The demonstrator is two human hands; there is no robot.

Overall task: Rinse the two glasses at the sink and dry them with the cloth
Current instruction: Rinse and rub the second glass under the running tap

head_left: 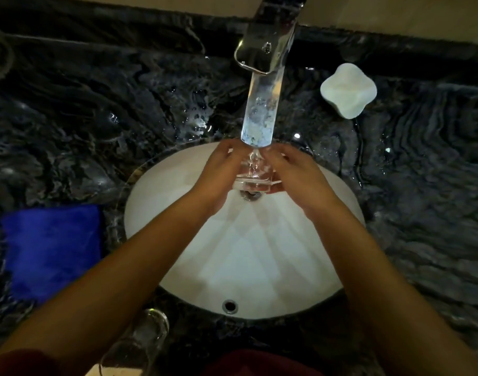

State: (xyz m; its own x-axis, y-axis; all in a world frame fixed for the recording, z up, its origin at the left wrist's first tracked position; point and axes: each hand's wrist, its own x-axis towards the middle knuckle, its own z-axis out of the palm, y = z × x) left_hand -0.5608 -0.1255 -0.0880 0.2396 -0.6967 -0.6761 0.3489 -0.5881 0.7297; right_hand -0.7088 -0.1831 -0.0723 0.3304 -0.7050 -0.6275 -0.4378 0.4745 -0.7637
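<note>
Head view: counter (422, 185) surrounds the sink (259, 253). Cloth (52, 251) lies left of the sink; second glass (140, 340) at its near-left rim. Over the sink's drain, left hand (219, 172) and right hand (295, 175) clasp a glass (252, 175) under running tap (265, 77).

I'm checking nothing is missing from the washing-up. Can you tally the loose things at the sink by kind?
Clear drinking glasses: 2, one held under the tap by both hands, one standing on the counter's near edge
Blue cloths: 1
White four-lobed soap bars: 1
Total: 4
</note>
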